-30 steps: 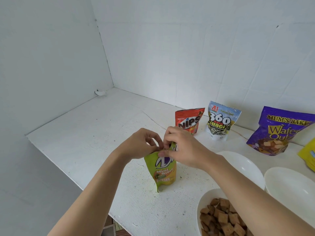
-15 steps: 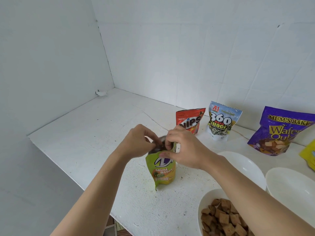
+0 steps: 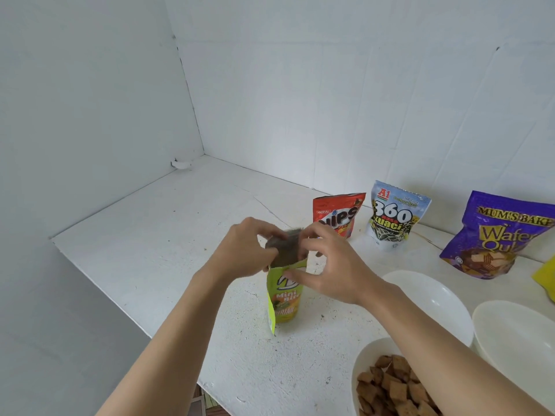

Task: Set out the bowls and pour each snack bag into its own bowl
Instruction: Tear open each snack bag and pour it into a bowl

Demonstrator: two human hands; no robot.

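Head view: the white counter (image 3: 144, 235) is seen bearing a green snack bag (image 3: 283, 298), stood upright, long axis vertical, mouth upward. Its torn top is pinched by the left hand (image 3: 243, 253) and right hand (image 3: 330, 265). The filled bowl (image 3: 365, 360) is cut off below.

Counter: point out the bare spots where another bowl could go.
The counter is bare from the green bag left to its edge and back to the wall corner. The right is crowded: filled bowl, two empty bowls, bags along the wall.
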